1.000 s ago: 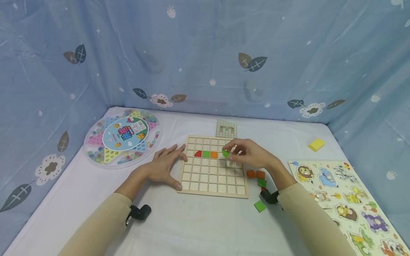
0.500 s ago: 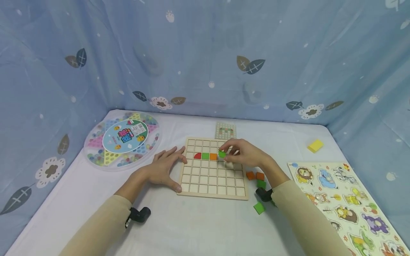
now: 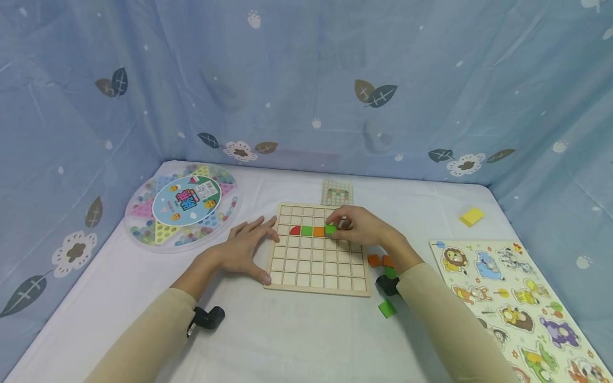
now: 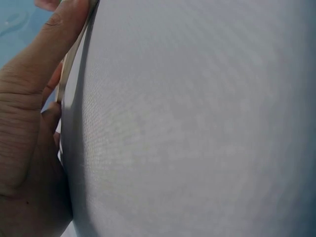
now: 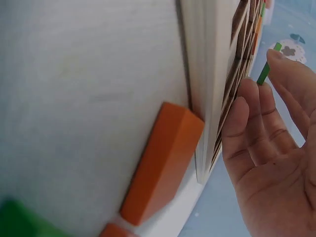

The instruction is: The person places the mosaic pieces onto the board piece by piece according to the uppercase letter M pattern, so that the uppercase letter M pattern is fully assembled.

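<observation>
A wooden grid board (image 3: 318, 291) lies on the white cloth, with a red quarter-round tile (image 3: 295, 230), a green square tile (image 3: 307, 231) and an orange tile (image 3: 319, 231) in one row of its cells. My right hand (image 3: 363, 227) pinches another green tile (image 3: 330, 230) between thumb and fingers, just right of the orange one. In the right wrist view that green tile (image 5: 266, 65) shows edge-on at the fingertips. My left hand (image 3: 245, 250) rests at the board's left side, fingers spread, thumb and fingertips touching its edge.
Loose orange tiles (image 3: 374, 260) and green tiles (image 3: 387, 308) lie right of the board. Behind it is a small pattern card (image 3: 337, 192). A round marble game box (image 3: 184, 207) sits at left, an animal puzzle board (image 3: 517, 314) at right, a yellow block (image 3: 472, 216) beyond it.
My right hand has moved slightly left with the green tile, which is now beside the orange tile in the row. My left hand has stayed at the board's edge.
</observation>
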{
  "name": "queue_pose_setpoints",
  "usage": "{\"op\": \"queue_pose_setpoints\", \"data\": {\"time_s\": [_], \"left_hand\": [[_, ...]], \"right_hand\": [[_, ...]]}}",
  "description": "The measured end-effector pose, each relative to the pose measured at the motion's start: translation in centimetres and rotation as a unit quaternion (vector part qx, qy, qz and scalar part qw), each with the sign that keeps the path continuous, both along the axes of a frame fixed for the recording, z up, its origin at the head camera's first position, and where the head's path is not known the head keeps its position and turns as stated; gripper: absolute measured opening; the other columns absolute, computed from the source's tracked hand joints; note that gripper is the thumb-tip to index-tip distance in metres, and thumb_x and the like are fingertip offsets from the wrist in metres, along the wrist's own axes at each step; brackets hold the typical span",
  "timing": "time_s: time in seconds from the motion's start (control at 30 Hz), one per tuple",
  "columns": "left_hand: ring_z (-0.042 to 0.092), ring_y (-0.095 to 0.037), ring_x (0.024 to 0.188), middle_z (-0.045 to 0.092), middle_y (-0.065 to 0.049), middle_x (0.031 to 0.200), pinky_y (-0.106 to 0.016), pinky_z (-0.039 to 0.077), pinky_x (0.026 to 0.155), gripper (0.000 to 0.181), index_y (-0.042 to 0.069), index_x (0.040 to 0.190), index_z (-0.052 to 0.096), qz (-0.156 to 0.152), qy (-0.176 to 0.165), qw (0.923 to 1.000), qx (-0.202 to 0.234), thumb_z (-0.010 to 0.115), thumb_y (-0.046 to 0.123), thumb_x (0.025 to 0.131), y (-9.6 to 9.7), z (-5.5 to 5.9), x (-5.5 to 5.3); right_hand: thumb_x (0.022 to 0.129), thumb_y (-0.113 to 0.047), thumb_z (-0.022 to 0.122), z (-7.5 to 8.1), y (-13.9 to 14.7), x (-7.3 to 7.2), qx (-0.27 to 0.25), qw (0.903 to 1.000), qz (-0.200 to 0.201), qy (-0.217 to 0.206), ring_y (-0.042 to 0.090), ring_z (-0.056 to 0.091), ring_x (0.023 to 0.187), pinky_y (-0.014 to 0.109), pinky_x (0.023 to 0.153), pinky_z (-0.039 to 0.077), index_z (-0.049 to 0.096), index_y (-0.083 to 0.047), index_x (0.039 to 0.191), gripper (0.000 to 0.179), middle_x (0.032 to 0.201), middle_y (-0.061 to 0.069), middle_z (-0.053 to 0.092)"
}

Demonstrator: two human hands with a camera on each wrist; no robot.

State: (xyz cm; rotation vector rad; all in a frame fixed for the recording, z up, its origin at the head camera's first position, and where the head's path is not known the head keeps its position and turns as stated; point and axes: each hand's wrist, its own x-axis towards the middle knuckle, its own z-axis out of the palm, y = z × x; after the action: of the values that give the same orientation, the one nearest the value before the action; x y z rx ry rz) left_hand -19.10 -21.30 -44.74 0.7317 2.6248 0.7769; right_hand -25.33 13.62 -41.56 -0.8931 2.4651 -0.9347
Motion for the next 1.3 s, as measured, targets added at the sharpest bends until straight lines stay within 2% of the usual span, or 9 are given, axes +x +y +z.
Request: {"op": "queue_pose_setpoints", "data": {"time_s": [0.37, 0.97, 1.3], "left_hand": [[0.002, -0.036, 0.159, 0.009, -0.001, 0.174, -0.065, 0.000, 0.121, 0.091, 0.030, 0.128, 0.048, 0.001, 0.004, 1.0000, -0.005, 0.091, 0.067, 0.058, 0.05, -0.05, -0.15], [0.002, -0.036, 0.159, 0.009, -0.002, 0.174, -0.066, -0.001, 0.121, 0.091, 0.029, 0.129, 0.048, -0.002, 0.004, 1.0000, -0.003, 0.091, 0.067, 0.059, 0.08, -0.08, -0.11], [0.003, -0.037, 0.159, 0.010, -0.003, 0.174, -0.066, 0.000, 0.120, 0.090, 0.027, 0.129, 0.049, -0.001, 0.004, 1.0000, 0.001, 0.091, 0.066, 0.059, -0.03, 0.06, 0.04]], "right_hand": [[0.097, -0.017, 0.073, -0.24, -0.26, -0.33, 0.041, 0.9990, -0.010, 0.010, 0.018, 0.067, 0.104, 0.039, 0.092, 0.055, 0.068, -0.015, 0.127, 0.031, 0.115, 0.001, 0.065], [0.096, -0.016, 0.074, -0.30, -0.28, -0.10, 0.040, 0.9991, -0.016, 0.003, 0.018, 0.068, 0.102, 0.040, 0.091, 0.056, 0.068, -0.013, 0.124, 0.029, 0.113, 0.004, 0.066], [0.096, -0.017, 0.074, -0.05, -0.28, -0.23, 0.040, 0.9989, -0.019, -0.012, 0.018, 0.069, 0.105, 0.040, 0.092, 0.056, 0.069, -0.015, 0.120, 0.024, 0.114, 0.001, 0.068]]}}
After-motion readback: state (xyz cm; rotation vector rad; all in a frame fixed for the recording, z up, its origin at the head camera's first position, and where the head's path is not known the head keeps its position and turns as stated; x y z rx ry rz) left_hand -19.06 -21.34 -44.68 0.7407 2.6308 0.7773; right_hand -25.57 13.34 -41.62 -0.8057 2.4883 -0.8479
